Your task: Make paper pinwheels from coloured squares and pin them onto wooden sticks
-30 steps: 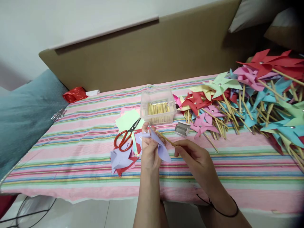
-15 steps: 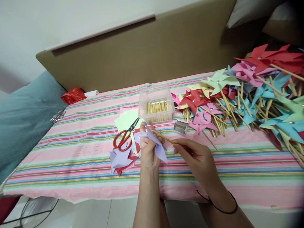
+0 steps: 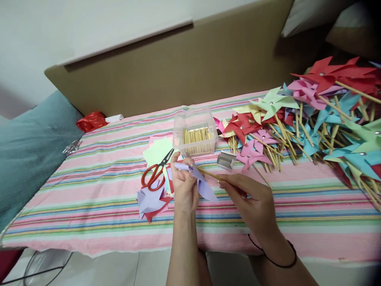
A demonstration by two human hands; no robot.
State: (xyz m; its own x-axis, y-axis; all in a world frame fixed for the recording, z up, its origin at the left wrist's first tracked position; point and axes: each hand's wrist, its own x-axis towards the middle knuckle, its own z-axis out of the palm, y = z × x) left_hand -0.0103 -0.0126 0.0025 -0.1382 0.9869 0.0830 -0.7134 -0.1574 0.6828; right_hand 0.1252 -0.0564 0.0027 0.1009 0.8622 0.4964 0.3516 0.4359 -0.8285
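Note:
My left hand (image 3: 186,186) is closed on a purple paper pinwheel (image 3: 205,186), its thumb pressing near the middle of the folded paper. A thin wooden stick (image 3: 208,173) runs from behind the pinwheel to my right hand (image 3: 250,196), whose thumb and fingers pinch its other end. The stick's far tip is hidden by the paper and the left fingers. Left of my left hand lie red-handled scissors (image 3: 153,176), partly over paper sheets (image 3: 158,151). Cut purple paper (image 3: 150,201) and red paper (image 3: 157,210) lie below them.
A clear plastic box (image 3: 195,139) with several sticks stands beyond my hands. Beside it sits a small grey open box (image 3: 226,160). Many finished pinwheels (image 3: 271,103) are heaped on the right. A red plastic bag (image 3: 92,121) lies far left on the striped cloth (image 3: 104,190).
The purple pinwheel has turned and its lower blade now reaches further right. The left fingers have shifted around it. My right hand has moved slightly right, still pinching the stick.

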